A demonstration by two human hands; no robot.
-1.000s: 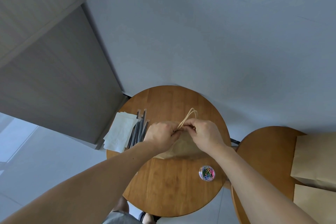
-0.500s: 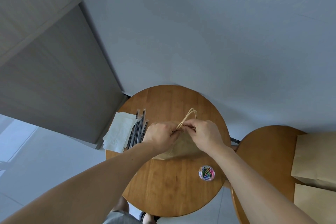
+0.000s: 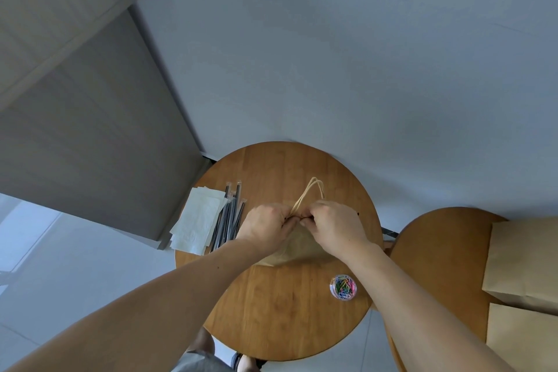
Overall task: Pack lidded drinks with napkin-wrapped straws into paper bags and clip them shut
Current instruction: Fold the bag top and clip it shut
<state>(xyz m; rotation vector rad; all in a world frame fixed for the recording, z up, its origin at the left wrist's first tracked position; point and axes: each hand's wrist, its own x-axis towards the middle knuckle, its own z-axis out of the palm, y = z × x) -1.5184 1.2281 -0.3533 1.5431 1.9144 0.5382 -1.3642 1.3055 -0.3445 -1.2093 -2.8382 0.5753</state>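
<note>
head view: paper bag [image 3: 302, 251] at mid-bench [image 3: 287, 311]. left hand [image 3: 265, 225] and right hand [image 3: 335, 226] together, pinching its top below the handles [image 3: 308, 193]; clipping likely in hand, clip itself not visible. two bags [image 3: 522, 260] on second bench [image 3: 437, 251], seemingly done. straws [image 3: 229, 220], napkins [image 3: 199, 220] and clip tub [image 3: 343, 287] alongside.

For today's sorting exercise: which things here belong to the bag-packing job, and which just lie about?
Job: brown paper bag with twine handles; left hand; right hand; clear tub of coloured paper clips; black straws; white napkins.
Lying about: grey cabinet.
</note>
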